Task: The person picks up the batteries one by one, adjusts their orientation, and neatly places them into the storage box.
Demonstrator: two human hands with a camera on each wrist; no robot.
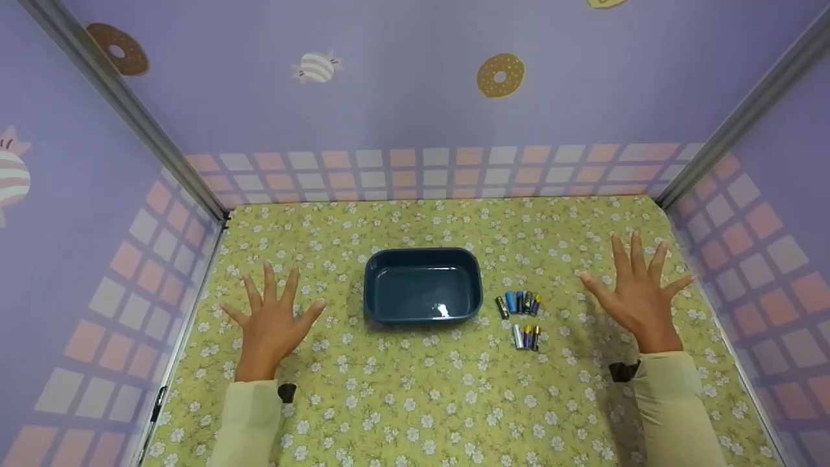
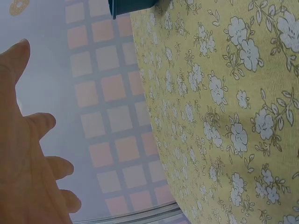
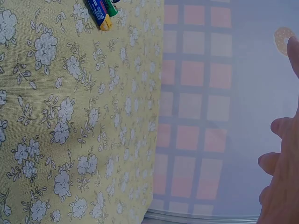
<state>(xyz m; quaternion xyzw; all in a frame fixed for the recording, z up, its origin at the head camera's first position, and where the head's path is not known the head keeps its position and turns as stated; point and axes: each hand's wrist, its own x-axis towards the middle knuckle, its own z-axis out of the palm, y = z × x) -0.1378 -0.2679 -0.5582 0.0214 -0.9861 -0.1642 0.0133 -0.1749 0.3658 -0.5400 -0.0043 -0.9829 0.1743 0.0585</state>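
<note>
Both hands hover over the cloth with fingers spread and nothing in them. To the left of a dark teal rectangular dish [image 1: 425,319] is the left hand [image 1: 271,324]; its fingers also show along the left side of the left wrist view. The right hand [image 1: 639,301] is held to the right of several batteries [image 1: 511,301], which lie in two rows beside the dish. A shorter row of batteries [image 1: 518,337] sits nearer the person. In the right wrist view a blue and yellow battery [image 3: 99,13] and a green one appear at the top edge.
A yellow-green flowered cloth [image 1: 389,402] covers the table. Purple walls with checked bands [image 1: 415,123] enclose it at the back, left and right. Grey metal posts [image 1: 746,97] stand at the back corners. Each wrist bears a small black device [image 1: 624,371].
</note>
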